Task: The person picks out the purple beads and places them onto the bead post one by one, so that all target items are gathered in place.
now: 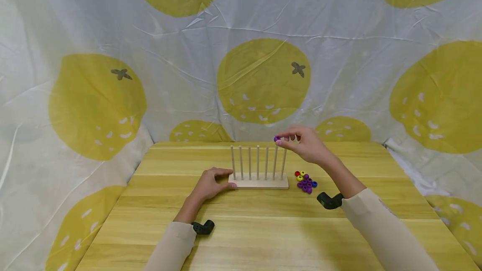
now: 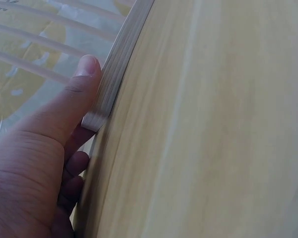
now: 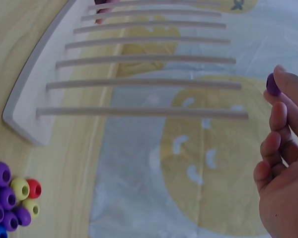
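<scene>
A wooden peg rack (image 1: 260,184) with a row of several upright rods stands on the table. My left hand (image 1: 211,184) grips the left end of its base, thumb along the front edge in the left wrist view (image 2: 84,74). Between thumb and forefinger, my right hand (image 1: 306,143) pinches a purple bead (image 1: 277,139), held at the height of the rod tops near the rack's right end. In the right wrist view the purple bead (image 3: 273,85) is just beyond the tip of the second rod (image 3: 144,84) from that end. No beads show on the rods.
Right of the rack lies a cluster of loose beads (image 1: 304,184), mostly purple, with a few yellow, red and blue ones. The wooden table (image 1: 248,233) ends at a hanging cloth (image 1: 180,74) printed with lemons. Each wrist wears a black camera (image 1: 329,200).
</scene>
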The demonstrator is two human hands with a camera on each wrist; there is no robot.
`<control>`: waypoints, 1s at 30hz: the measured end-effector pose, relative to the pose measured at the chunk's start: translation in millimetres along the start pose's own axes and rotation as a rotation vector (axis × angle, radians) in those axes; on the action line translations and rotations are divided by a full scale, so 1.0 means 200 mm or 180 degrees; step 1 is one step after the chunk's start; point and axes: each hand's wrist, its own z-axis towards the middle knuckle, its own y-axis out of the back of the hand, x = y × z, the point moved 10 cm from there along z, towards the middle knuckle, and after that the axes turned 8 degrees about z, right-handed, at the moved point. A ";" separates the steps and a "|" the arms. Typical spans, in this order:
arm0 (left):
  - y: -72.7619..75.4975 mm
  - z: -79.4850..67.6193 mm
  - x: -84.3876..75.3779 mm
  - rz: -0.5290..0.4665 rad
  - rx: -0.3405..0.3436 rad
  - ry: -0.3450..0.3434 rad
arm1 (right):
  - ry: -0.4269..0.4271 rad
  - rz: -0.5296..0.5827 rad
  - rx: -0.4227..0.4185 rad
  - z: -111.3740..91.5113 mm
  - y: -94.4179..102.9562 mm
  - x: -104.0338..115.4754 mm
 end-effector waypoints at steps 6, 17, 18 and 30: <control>-0.01 0.00 0.01 0.0006 0.0044 0.0026 | 0.0000 0.0021 0.0096 0.07 -0.07 0.04; 0.01 0.00 0.02 -0.0150 0.0018 0.0190 | 0.0303 0.0028 0.0308 0.18 -0.24 0.18; 0.00 0.00 0.01 -0.0147 0.0014 0.0181 | 0.0309 0.0027 0.0329 0.19 -0.26 0.18; 0.00 0.01 0.02 -0.0148 0.0069 0.0250 | 0.0372 -0.0034 0.0512 0.28 -0.43 0.26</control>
